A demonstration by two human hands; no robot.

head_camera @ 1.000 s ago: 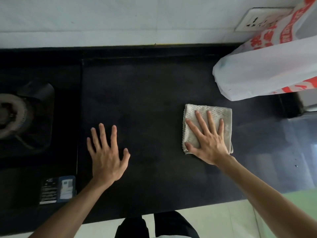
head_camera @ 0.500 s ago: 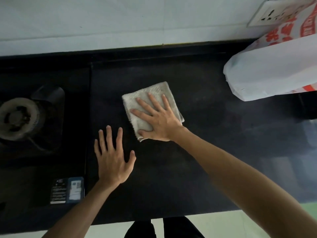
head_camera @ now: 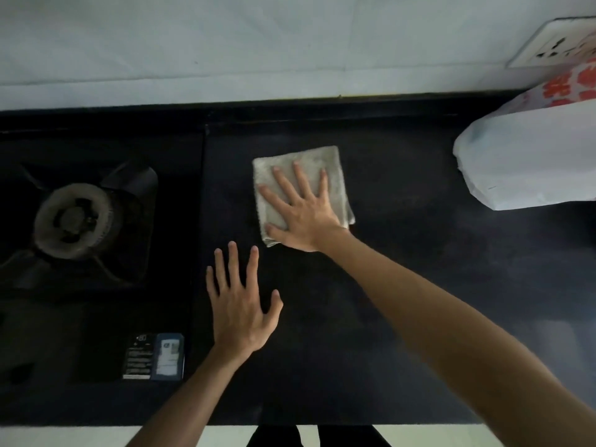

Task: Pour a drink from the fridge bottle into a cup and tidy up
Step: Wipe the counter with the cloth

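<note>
**Wiping the worktop with a cloth**

My right hand (head_camera: 306,217) presses flat, fingers spread wide, on a folded grey cloth (head_camera: 338,185) toward the back edge of the worktop (head_camera: 403,285), right of the stove (head_camera: 74,221). My left hand (head_camera: 240,311) is spread open nearer the front edge, holding nothing. Even pressure and overlapping strokes should serve best.

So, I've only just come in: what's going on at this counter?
A person presses a folded grey cloth flat on the black countertop with the right hand, apparently wiping it. The left hand is spread open nearer the front edge, holding nothing. A gas burner sits left, a white plastic bag right.
</note>
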